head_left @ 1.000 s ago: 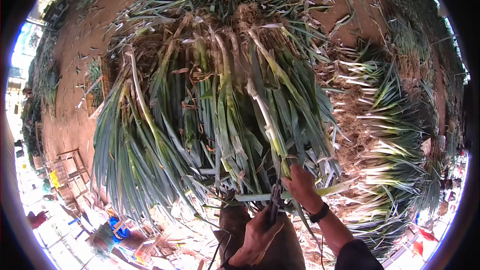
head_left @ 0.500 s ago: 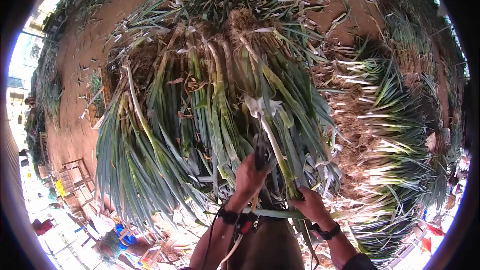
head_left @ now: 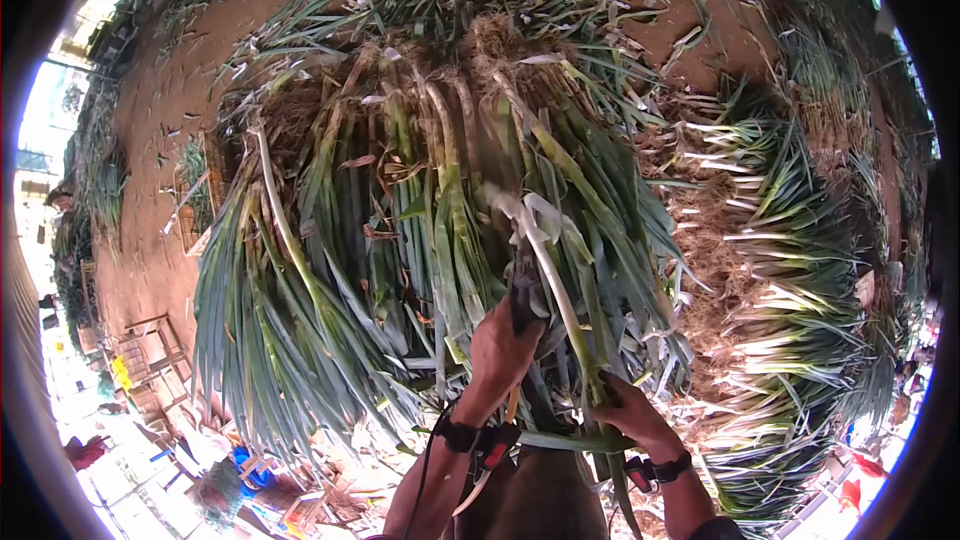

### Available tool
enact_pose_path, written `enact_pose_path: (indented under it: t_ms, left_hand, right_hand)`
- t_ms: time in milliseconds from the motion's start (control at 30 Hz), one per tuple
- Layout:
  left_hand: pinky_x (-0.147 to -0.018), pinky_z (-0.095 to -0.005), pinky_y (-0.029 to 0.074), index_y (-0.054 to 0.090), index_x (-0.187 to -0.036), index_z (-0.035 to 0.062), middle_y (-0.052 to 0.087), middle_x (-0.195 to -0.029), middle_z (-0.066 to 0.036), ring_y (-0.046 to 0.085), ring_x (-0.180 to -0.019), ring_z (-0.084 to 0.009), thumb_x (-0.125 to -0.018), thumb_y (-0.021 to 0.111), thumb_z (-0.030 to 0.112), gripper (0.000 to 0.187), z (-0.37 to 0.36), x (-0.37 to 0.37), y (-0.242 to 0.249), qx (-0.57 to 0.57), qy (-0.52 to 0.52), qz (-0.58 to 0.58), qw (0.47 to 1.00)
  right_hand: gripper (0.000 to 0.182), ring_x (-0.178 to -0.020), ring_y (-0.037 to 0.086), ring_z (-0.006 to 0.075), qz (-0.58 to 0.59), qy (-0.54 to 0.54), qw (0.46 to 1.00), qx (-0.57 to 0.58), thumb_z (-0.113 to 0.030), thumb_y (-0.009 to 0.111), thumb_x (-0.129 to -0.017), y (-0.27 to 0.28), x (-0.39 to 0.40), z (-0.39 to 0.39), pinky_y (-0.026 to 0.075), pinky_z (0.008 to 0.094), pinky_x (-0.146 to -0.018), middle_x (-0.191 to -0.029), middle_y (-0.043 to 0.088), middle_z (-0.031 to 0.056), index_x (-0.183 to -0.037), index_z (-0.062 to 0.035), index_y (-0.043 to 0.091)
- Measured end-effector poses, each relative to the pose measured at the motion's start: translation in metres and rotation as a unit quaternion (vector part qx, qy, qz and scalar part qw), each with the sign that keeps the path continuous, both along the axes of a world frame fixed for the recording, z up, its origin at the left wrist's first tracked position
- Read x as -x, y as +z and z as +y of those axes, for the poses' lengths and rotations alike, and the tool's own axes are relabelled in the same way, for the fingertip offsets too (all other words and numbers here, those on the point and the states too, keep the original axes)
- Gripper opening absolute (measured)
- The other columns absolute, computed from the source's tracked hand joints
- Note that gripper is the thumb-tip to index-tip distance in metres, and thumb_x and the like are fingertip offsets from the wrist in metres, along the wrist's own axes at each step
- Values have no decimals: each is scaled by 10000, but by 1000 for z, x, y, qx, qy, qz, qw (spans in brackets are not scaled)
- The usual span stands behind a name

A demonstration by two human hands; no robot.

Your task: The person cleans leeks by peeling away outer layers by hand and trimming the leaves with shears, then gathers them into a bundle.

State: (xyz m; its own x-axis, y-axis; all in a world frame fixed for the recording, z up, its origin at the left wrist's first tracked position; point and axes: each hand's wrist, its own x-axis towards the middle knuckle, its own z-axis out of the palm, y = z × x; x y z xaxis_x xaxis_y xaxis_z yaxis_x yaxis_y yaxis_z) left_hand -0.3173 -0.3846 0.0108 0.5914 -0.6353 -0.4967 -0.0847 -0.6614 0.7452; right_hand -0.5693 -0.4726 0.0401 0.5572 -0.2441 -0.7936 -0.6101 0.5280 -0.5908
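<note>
Left hand (head_left: 503,343) fisted around a dark knife (head_left: 522,290), blade mostly hidden among leaves. Right hand (head_left: 632,413) clamps the green end of one leek (head_left: 548,260), its peeled white tip curling up. Big leek pile (head_left: 330,270) underneath; trimmed stack (head_left: 790,270) right; bare dirt floor (head_left: 150,140) left.

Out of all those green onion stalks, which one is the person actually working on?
The pale stalk in the middle: the right hand grips its green end, the left hand holds a dark tool against it, and its white skin curls loose at the top.
</note>
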Motion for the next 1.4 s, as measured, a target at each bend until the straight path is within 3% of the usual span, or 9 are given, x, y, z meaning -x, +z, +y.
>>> enact_pose_path:
  t_ms: [333,367,500,767,800,900,1000,1200,1400]
  left_hand:
    - [-741,-463,521,576,-1302,-1,637,-934,-205,626,-814,-375,-890,778,275,536,86,-52,37,126,-123,80,981]
    - [-724,-343,554,597,-1410,5,666,-914,-93,663,-800,-184,-879,771,141,575,98,-62,53,152,-63,-14,986]
    - [-633,-255,524,600,-1414,-2,703,-1017,-55,625,-755,-84,-847,745,22,587,170,-128,89,157,130,-146,968]
    - [-631,-237,456,619,-1326,-41,668,-923,-41,540,-682,-63,-792,674,30,541,258,-179,110,69,259,-254,929]
    - [-630,-235,451,622,-1326,-37,653,-888,-27,539,-677,-63,-788,675,22,544,260,-175,104,69,266,-228,934]
    - [-631,-233,450,613,-1338,-59,620,-801,-4,559,-669,-80,-737,721,-15,612,265,-161,84,94,224,-215,946]
    - [-652,-298,516,550,-1417,-83,664,-902,-101,633,-717,-167,-717,803,4,749,255,-139,74,90,147,-189,967]
    - [-601,-436,561,558,-1372,-93,653,-960,-232,696,-755,-391,-757,892,212,763,218,-98,71,82,38,-127,988]
    - [-568,-448,575,557,-1367,-86,648,-964,-225,698,-716,-384,-805,853,257,721,188,-55,76,106,-15,-108,988]
  right_hand:
    - [678,-983,710,200,-84,76,987,116,-11,817,-780,63,-71,29,593,348,-875,-1131,725,131,-1392,35,528]
    - [649,-950,700,195,-102,92,984,118,-89,808,-806,66,-88,37,576,345,-848,-1102,715,122,-1386,19,539]
    - [607,-820,658,176,-195,148,968,58,-400,776,-910,65,-205,85,510,332,-741,-987,677,84,-1364,-46,585]
    - [648,-774,731,283,-249,183,880,361,-288,713,-970,-76,-393,225,611,409,-707,-1097,736,231,-1491,-15,439]
    - [553,-787,736,289,-180,256,887,341,-292,734,-937,-68,-395,204,618,390,-717,-1220,716,227,-1384,-22,550]
    - [86,-719,651,267,-59,57,765,638,-151,682,-842,-128,-370,145,512,470,-620,-786,613,92,-862,-78,642]
    - [868,-1347,520,416,235,167,716,636,-286,715,-890,-156,-348,73,486,511,-1063,-1565,411,247,-1599,-33,284]
    - [1083,-1221,618,435,196,215,870,398,-288,812,-711,-148,-327,-3,524,507,-990,-1399,587,270,-1616,-78,256]
    - [1032,-1082,680,432,128,290,779,541,-244,828,-721,-91,-227,-28,553,513,-887,-1321,631,255,-1597,-86,305]
